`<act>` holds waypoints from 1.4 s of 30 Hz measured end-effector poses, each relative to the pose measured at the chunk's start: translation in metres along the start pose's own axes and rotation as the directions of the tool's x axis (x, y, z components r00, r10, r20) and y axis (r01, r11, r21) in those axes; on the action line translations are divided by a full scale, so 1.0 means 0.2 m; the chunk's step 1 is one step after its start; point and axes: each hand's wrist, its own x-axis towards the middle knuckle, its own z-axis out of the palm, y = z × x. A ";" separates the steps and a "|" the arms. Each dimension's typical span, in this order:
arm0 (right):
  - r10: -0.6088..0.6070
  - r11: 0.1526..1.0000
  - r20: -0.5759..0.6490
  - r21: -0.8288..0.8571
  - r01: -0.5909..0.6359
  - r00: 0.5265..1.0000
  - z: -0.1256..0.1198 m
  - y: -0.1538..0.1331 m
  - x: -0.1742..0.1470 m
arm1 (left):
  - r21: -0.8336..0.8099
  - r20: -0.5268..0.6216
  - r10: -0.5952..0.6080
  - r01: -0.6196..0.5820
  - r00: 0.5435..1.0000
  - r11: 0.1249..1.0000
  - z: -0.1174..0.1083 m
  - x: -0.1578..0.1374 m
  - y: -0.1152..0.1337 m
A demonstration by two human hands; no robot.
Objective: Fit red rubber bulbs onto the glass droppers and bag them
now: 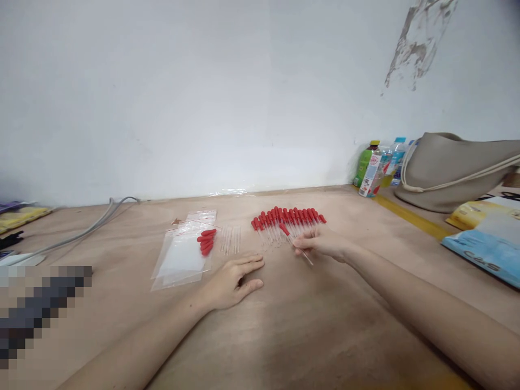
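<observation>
Between the fingertips of my right hand (317,244) is a dropper (285,229) with a red rubber bulb and a thin clear tube, held tilted with the bulb up and to the left. Just behind it lies a row of several red-bulbed droppers (288,216), side by side on the table. My left hand (233,281) rests on the table with its fingers stretched out and nothing in it. Beyond that hand lie several loose clear tubes (231,240) and several loose red rubber bulbs (207,242), the bulbs on clear zip bags (181,265).
Drink bottles (370,170) and a grey bag (450,168) stand against the wall at the right. Blue and yellow packs (483,249) lie nearer on that side. A grey cable (87,230) runs along the left of the wooden table (292,336).
</observation>
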 end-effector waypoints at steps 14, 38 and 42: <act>-0.110 0.738 -0.498 -0.620 -0.265 0.860 0.29 -0.15 0.45 | 0.005 0.012 -0.003 0.003 1.000 1.000 -0.01 0.00 0.00; 0.004 0.695 -0.352 -0.672 -0.255 0.936 0.60 -0.33 0.56 | 0.137 -0.523 -0.502 0.649 0.689 0.748 -0.17 -0.03 -0.51; 0.011 0.670 -0.330 -0.699 -0.252 0.944 0.59 -0.34 0.57 | 0.131 -0.525 -0.484 0.629 0.700 0.766 -0.17 -0.01 -0.46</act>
